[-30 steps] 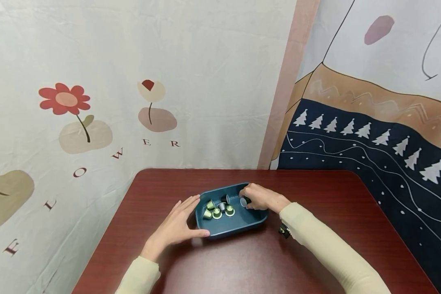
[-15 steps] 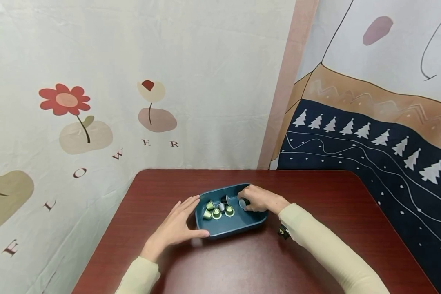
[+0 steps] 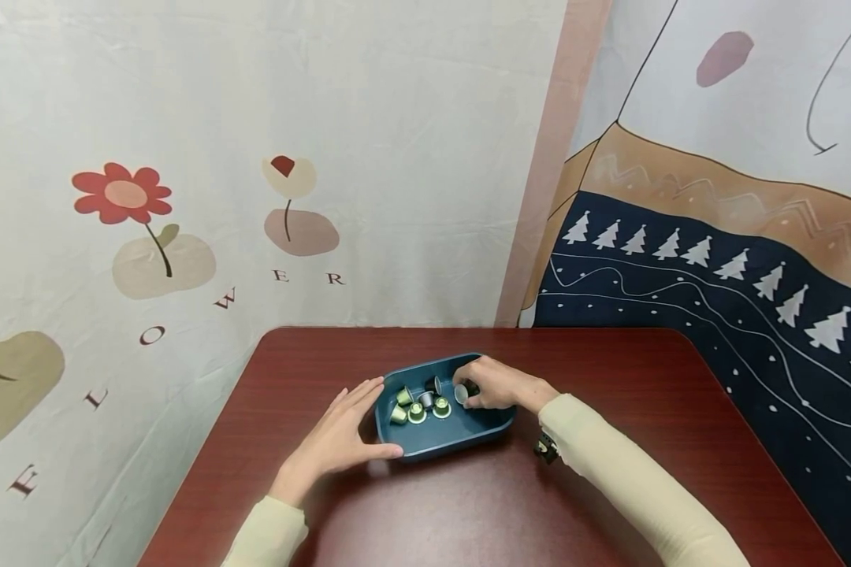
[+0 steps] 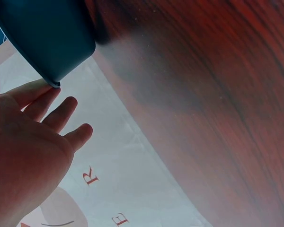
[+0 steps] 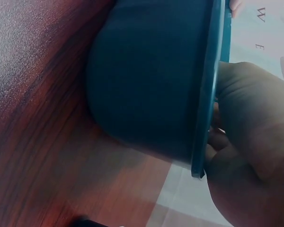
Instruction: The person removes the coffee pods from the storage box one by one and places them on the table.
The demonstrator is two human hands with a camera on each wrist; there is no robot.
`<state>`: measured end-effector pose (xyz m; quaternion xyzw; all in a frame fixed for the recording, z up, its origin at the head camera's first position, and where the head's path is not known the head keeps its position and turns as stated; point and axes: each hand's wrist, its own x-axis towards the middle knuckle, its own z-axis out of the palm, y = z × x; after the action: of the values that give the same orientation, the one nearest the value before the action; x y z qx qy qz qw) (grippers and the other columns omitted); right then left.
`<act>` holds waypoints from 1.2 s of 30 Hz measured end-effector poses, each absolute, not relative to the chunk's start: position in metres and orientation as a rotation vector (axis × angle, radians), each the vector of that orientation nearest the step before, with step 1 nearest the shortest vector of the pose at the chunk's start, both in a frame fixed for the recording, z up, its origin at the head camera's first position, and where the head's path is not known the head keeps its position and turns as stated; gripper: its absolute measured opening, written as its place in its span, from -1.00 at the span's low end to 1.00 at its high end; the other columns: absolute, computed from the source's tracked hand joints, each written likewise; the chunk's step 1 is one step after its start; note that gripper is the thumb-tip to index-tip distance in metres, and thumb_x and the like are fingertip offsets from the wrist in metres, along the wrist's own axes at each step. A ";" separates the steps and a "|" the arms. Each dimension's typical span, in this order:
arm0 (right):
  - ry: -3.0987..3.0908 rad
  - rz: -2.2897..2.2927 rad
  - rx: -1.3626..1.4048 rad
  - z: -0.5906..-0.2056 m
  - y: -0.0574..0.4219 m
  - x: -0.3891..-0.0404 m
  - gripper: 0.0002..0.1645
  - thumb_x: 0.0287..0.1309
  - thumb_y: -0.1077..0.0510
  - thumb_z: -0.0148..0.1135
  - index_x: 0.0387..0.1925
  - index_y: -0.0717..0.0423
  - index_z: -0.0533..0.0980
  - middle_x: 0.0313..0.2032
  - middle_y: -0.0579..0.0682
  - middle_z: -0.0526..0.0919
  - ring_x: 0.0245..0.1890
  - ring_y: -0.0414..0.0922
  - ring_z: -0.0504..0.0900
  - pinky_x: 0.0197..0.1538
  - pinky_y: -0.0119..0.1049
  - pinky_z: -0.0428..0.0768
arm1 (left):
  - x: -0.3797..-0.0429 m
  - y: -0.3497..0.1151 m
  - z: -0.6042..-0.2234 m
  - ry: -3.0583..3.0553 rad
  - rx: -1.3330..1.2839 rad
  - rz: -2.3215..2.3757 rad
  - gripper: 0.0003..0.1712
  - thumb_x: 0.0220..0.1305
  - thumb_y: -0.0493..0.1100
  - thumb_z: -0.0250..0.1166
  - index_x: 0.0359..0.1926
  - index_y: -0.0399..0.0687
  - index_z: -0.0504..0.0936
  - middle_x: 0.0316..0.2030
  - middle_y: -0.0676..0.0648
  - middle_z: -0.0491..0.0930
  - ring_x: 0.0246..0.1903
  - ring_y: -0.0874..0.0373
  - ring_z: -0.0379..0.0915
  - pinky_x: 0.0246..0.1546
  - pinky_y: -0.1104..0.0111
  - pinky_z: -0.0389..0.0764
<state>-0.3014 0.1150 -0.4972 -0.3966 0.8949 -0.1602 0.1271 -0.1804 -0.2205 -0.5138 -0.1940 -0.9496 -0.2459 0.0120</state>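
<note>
In the head view, my right hand [image 3: 492, 383] reaches into the right part of a blue tray [image 3: 454, 446] and pinches a dark coffee capsule [image 3: 462, 394], its pale lid turned to the left. Both hand and capsule are below the rim's level in part; the right wrist view hides the capsule behind the tray wall [image 5: 146, 80]. At the tray's left end, my left hand [image 3: 340, 433] lies with spread, straight fingers, fingertips at the rim and thumb by the near corner. Several green capsules [image 3: 442, 407], a grey one [image 3: 427, 401] and a black one [image 3: 434, 385] sit in the tray's left half.
The tray stands on a reddish-brown wooden table [image 3: 440, 512], toward its far edge. Behind it hangs a pale printed cloth [image 3: 397, 197], with a dark tree-patterned cloth [image 3: 631, 299] on the right. A black device [image 3: 546, 448] is strapped at my right wrist.
My right hand has shifted slightly left inside the tray, carrying the dark capsule toward the other capsules. The left hand and the tray have stayed in place.
</note>
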 end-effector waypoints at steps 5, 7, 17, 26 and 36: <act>2.596 -0.563 -1.133 -0.496 0.117 -0.300 -0.52 0.44 0.09 0.56 0.30 0.13 0.74 0.20 0.02 0.86 0.09 -0.17 0.75 0.28 -0.11 0.83 | -0.181 -0.220 -0.514 -2.966 -0.604 -0.780 0.46 0.09 0.61 0.61 0.72 -0.23 0.35 0.75 -0.15 0.32 0.75 -0.30 0.21 0.78 -0.37 0.13; 2.591 -0.608 -1.126 -0.496 0.118 -0.299 -0.54 0.44 0.09 0.56 0.28 0.13 0.75 0.13 -0.02 0.87 0.04 -0.19 0.74 0.24 -0.14 0.82 | -0.181 -0.220 -0.514 -2.972 -0.601 -0.779 0.47 0.09 0.62 0.60 0.73 -0.22 0.34 0.75 -0.15 0.31 0.76 -0.29 0.20 0.79 -0.37 0.12; 2.604 -0.803 -1.138 -0.495 0.127 -0.298 -0.66 0.35 0.09 0.60 0.10 0.01 0.76 -0.08 -0.14 0.85 -0.07 -0.25 0.74 0.09 -0.32 0.75 | -0.181 -0.220 -0.513 -2.977 -0.593 -0.791 0.47 0.08 0.61 0.61 0.74 -0.19 0.33 0.77 -0.13 0.29 0.77 -0.26 0.17 0.80 -0.35 0.10; 2.601 -0.929 -1.145 -0.492 0.133 -0.297 -0.69 0.29 0.10 0.63 0.02 -0.02 0.74 -0.16 -0.17 0.84 -0.14 -0.29 0.75 0.04 -0.37 0.77 | -0.181 -0.220 -0.514 -2.976 -0.594 -0.792 0.48 0.08 0.63 0.60 0.74 -0.18 0.32 0.77 -0.12 0.29 0.78 -0.25 0.17 0.81 -0.35 0.09; 2.604 -1.004 -1.151 -0.487 0.140 -0.291 -0.68 0.24 0.13 0.65 0.00 -0.02 0.73 -0.17 -0.15 0.85 -0.16 -0.27 0.77 0.00 -0.39 0.80 | -0.180 -0.220 -0.513 -2.975 -0.594 -0.794 0.47 0.08 0.59 0.62 0.73 -0.20 0.34 0.76 -0.13 0.30 0.77 -0.25 0.18 0.81 -0.34 0.09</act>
<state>-0.2912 0.1398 -0.4874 -0.3805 0.8610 -0.3320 0.0615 -0.1801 -0.2201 -0.5126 -0.1893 -0.9487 -0.2533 0.0029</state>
